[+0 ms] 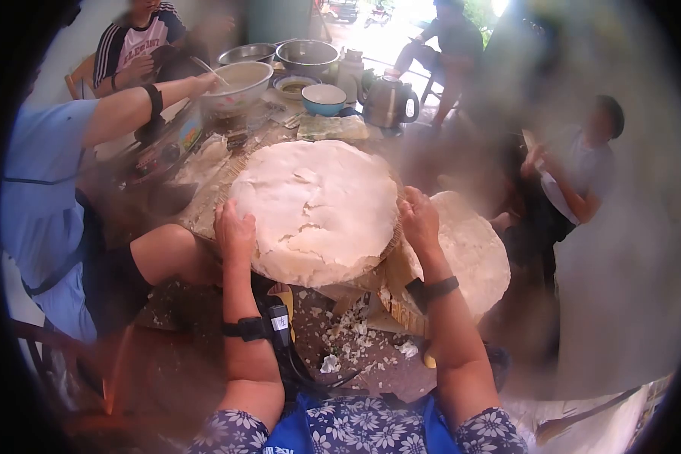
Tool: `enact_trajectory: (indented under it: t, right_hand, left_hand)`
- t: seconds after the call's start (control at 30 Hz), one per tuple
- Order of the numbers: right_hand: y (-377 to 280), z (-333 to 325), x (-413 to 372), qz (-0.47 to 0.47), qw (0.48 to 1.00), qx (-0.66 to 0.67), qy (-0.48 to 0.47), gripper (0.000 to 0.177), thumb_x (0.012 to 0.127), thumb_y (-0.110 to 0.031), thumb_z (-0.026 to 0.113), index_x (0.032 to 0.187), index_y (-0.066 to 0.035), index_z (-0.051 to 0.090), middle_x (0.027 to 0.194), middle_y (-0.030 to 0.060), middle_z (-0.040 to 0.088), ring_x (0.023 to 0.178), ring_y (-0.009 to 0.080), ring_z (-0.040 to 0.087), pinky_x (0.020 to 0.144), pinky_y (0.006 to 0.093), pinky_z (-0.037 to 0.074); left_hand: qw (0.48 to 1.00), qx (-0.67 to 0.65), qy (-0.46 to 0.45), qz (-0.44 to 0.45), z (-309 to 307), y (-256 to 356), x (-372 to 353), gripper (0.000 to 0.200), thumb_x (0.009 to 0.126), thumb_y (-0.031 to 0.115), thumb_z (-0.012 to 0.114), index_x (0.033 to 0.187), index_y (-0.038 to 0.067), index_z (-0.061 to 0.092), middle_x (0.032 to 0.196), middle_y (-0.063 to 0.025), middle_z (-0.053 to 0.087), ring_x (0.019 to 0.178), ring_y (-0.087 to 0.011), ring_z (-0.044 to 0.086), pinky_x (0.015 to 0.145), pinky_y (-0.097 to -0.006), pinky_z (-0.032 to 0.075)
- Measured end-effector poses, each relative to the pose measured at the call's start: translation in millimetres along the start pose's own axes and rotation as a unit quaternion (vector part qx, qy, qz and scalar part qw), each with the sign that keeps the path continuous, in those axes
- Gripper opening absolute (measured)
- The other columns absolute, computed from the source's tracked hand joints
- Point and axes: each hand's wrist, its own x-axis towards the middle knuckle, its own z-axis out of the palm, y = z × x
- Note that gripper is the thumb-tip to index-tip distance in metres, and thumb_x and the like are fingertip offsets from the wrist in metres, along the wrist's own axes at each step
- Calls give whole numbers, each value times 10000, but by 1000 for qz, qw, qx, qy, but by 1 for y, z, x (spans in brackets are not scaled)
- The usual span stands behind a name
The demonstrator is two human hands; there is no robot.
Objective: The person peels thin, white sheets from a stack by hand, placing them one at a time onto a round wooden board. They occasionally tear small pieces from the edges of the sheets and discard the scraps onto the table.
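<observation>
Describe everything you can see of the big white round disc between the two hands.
The white disc is large, round and pale, like thin dried dough, with a wrinkled, cracked, flaky surface and a ragged near edge. It lies roughly flat on a woven mat whose rim shows beneath it. The left hand rests on its left edge, the right hand on its right edge; whether their fingers curl underneath is hidden.

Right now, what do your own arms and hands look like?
Both hands are bare. The left hand has a black wrist strap carrying a small black device with a white label, and a black cable runs from it towards the body. The right hand has a plain black band. Short sleeves are dark blue with white flowers.
</observation>
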Motion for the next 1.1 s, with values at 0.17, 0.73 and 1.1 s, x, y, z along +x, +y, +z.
enact_trajectory:
  t: [0.17,0.73,1.1]
  right_hand:
    - [-8,15,31,-117,991,-57,2,347,810,-226,580,1091,-24,594,1088,185,602,995,333,566,850,398,441]
    - [24,-8,37,-65,994,3,-91,302,828,-224,595,1063,-35,619,1013,178,635,928,307,614,807,357,472]
    - [99,-143,-85,64,983,-87,-147,209,767,-138,635,947,-33,649,817,151,665,772,245,644,702,325,482]
  left_hand:
    - [1000,10,-2,5,2,3,-3,422,734,142,615,1121,-11,541,1188,-212,509,1106,-363,483,956,-411,383]
    - [997,37,-27,56,-5,0,-2,380,728,173,622,1052,-16,561,1052,-216,578,1011,-365,536,884,-431,425]
    - [987,54,67,133,-8,31,-4,374,790,136,630,1131,5,556,1143,-173,571,1080,-318,524,932,-374,406]
